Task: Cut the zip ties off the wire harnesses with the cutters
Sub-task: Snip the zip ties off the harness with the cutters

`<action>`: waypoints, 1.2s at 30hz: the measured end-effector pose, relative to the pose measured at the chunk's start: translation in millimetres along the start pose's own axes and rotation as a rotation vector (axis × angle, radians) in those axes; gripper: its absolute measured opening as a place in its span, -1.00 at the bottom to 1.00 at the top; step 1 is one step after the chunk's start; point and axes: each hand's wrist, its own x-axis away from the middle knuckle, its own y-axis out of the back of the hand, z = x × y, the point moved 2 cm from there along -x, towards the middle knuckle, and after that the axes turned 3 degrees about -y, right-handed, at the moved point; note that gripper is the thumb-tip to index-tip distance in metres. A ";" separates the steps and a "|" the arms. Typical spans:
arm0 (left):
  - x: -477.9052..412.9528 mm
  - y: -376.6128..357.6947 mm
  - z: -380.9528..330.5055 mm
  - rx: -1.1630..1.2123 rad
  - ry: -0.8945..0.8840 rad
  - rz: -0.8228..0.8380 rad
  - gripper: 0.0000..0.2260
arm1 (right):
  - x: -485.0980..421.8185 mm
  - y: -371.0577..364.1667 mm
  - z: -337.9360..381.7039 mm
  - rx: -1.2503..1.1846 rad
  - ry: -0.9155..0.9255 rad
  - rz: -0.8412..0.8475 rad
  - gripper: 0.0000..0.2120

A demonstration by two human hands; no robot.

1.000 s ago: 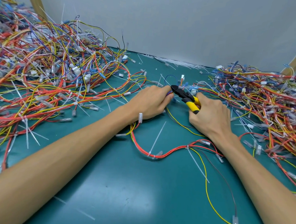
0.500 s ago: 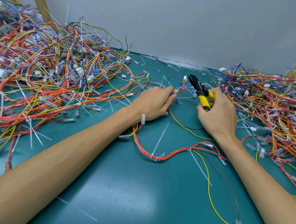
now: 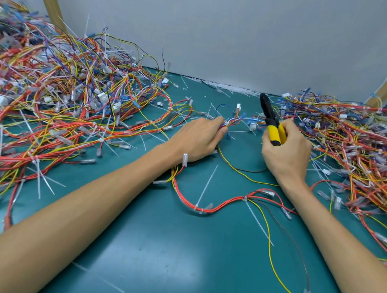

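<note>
A teal table (image 3: 158,247) meets a grey wall (image 3: 218,33) between two wooden posts (image 3: 50,1).

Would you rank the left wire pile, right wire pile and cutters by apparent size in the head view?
Largest: left wire pile.
Then: right wire pile; both run off frame.
Smallest: cutters.

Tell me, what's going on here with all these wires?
A person is working at a green table with tangled piles of wire harnesses on either side. Their left hand pinches the end of one harness, while the right hand grips yellow-handled cutters, the black tip raised clear of the wires. No cut is being made right now. The red wires lying between the forearms have white zip ties on them, not yet cut.
</note>
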 end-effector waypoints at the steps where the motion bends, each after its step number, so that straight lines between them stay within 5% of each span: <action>1: 0.2 0.0 0.0 0.000 -0.001 0.001 -0.75 | 0.6 0.1 1.8 -0.006 0.021 -0.006 -0.75; 11: -0.8 1.6 1.2 0.057 0.025 -0.051 -0.77 | 3.1 -2.5 6.6 0.068 0.112 0.058 -0.81; 13: -3.9 6.3 4.7 0.315 0.142 -0.065 -0.75 | 3.2 -2.3 7.4 0.067 0.138 0.058 -0.80; 17: -9.8 16.0 23.5 1.386 0.507 -0.075 -0.55 | 3.2 -0.5 6.9 0.030 0.131 0.057 -0.79; 20: -9.9 17.9 36.4 1.582 0.529 -0.003 -0.57 | 4.4 -1.2 6.9 0.037 0.138 0.075 -0.79; 28: -8.9 41.6 39.5 0.856 0.378 0.240 -0.72 | 4.1 -4.5 5.3 0.092 0.163 0.106 -0.83; 33: -12.8 68.7 42.0 0.189 0.323 0.147 -0.82 | 4.8 -7.5 5.0 0.101 0.189 0.112 -0.82; 36: -15.0 76.5 43.7 0.074 0.334 0.169 -0.81 | 6.2 -6.3 5.7 0.095 0.203 0.123 -0.85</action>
